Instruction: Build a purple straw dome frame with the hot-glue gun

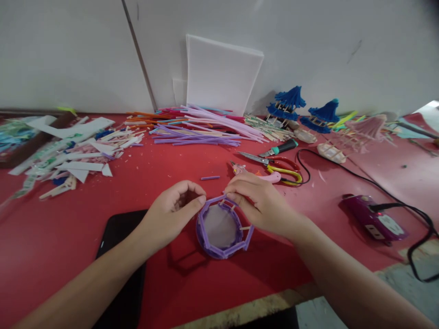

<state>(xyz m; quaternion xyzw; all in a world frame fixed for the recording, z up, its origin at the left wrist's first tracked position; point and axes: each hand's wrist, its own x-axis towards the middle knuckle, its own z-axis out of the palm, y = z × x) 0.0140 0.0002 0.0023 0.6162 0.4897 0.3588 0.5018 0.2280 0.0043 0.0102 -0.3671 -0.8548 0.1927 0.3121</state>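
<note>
A small round frame (222,252) of purple pipe cleaner pieces, with thin wooden posts between an upper many-sided ring and a lower ring, is on the red table. Inside the lower ring shows a greyish disc (219,226). At the ring's far left corner, my left hand (176,203) has thumb and fingertips drawn together on the rim. My right hand (262,201) pinches the far edge of the same ring, its fingertips partly hiding the strip. Just beyond the hands lies a short purple pipe cleaner piece (210,177). A pink glue gun (272,177) rests behind my right hand, partly covered by it.
A black phone (120,233) lies under my left forearm. Scissors (283,167) and a cutter knife (279,148) are behind the glue gun. Pipe cleaner bundles (206,125), paper scraps (78,155) and blue-roofed models (286,105) line the back. A purple power strip (375,217) with cables sits right.
</note>
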